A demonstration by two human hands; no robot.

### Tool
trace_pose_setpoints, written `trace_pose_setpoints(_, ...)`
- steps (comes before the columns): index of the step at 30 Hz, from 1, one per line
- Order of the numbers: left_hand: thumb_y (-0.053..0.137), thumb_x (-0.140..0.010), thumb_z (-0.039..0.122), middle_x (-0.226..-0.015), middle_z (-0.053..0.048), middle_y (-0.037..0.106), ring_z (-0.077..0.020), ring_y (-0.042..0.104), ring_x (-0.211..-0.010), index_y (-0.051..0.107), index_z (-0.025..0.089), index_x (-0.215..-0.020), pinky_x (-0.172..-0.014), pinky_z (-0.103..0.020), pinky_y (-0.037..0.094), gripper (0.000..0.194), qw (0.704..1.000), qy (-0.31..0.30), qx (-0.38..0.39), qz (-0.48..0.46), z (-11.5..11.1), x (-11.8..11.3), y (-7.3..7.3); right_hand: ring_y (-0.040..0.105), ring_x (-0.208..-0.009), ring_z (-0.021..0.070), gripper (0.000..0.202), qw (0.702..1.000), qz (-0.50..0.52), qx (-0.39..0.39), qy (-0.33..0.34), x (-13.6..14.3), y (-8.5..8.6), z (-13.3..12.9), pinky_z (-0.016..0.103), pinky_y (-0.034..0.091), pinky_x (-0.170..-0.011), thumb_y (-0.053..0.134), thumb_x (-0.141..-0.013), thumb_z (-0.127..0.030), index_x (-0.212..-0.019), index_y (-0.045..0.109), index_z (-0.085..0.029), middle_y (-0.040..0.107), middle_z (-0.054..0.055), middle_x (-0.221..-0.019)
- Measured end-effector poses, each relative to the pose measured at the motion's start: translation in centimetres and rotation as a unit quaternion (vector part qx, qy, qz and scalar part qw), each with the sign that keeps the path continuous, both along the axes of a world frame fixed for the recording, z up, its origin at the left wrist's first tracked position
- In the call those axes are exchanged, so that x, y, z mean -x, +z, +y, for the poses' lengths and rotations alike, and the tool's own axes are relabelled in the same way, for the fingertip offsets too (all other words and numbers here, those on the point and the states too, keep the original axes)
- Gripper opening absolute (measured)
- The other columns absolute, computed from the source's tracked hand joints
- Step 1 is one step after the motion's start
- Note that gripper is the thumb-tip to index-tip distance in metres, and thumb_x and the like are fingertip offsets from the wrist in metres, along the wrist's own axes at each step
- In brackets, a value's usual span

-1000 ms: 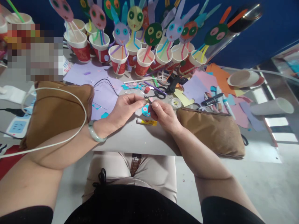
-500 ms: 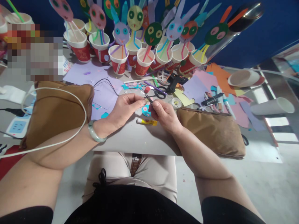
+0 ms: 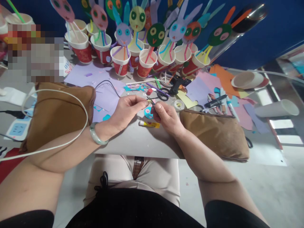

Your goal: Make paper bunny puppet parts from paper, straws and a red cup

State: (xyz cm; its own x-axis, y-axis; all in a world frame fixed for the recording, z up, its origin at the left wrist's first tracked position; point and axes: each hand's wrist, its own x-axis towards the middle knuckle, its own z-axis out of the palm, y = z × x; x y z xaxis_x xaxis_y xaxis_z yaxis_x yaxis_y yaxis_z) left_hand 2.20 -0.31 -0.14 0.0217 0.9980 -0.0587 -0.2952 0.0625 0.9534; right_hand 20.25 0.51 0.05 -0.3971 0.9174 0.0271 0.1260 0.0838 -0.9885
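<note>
My right hand (image 3: 167,117) is closed around small dark scissors (image 3: 152,102), their blades pointing to the upper left. Thumb and fingertips of my left hand (image 3: 133,109) pinch together right beside the blades. A tiny yellowish bit shows there, too small to name. Beneath the hands lies a blue paper face (image 3: 148,112) with pink eyes, partly covered by my right fingers. Just in front of it rests a yellow glue stick (image 3: 149,124), its red cap (image 3: 149,91) lying farther back on the table.
Red-and-white paper cups (image 3: 121,65) holding paper animal figures line the back. A brown pouch (image 3: 61,117) sits left, another brown pouch (image 3: 213,136) right. Behind my hands are a black glue gun (image 3: 179,84), larger scissors (image 3: 162,94) and paper scraps (image 3: 187,99). A white cable (image 3: 83,110) loops over my left forearm.
The scissor blades have spread slightly apart by my left fingertips. Both hands stay in nearly the same place.
</note>
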Motion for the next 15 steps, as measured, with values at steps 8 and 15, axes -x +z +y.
trace_pose_setpoints(8,0.091,-0.071,0.035,-0.075,-0.001,0.074,-0.0131,0.064,-0.073,0.079,0.019,-0.071,-0.072,-0.028,0.054,0.021,1.000,-0.008,-0.004,-0.007,-0.16,0.08,-0.31,0.036,-0.049,0.0080,0.068,1.000,-0.006,0.001,0.000,0.11,0.02,0.10,0.025,0.028,-0.047,0.059,-0.089,-0.086,-0.074,0.059,-0.020,0.045,-0.006,-0.054)
trace_pose_setpoints(15,0.092,-0.070,0.035,-0.073,0.000,0.073,-0.0124,0.063,-0.073,0.078,0.019,-0.070,-0.072,-0.027,0.053,0.022,1.000,-0.005,-0.006,-0.007,-0.13,0.04,-0.15,0.035,-0.048,0.0077,0.066,1.000,0.012,-0.002,0.004,0.11,-0.14,0.12,0.025,0.028,-0.048,0.060,-0.091,-0.084,-0.074,0.058,-0.020,0.044,-0.006,-0.054)
